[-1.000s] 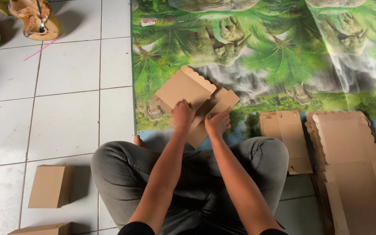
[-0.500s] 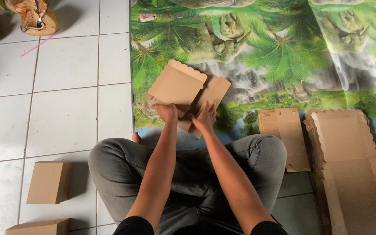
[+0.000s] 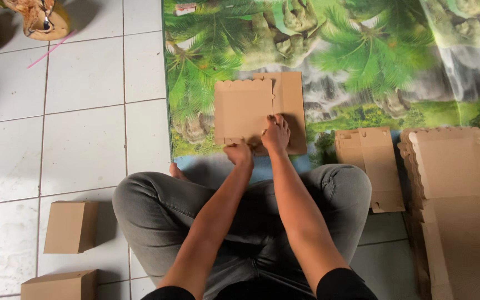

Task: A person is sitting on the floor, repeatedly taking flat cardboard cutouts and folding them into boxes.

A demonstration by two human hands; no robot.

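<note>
Just beyond the crossed legs, the flat cardboard blank (image 3: 259, 111) lies away from the body, its near edge pinched by left hand (image 3: 239, 154) and right hand (image 3: 276, 135).

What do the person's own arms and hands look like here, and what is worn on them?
Both forearms are bare from wrist to above the elbow. Short black sleeves show at the bottom edge of the picture. The left hand and right hand are bare too: no gloves, and no watch, ring or bracelet that I can make out. Grey trousers cover the crossed legs below them.
</note>
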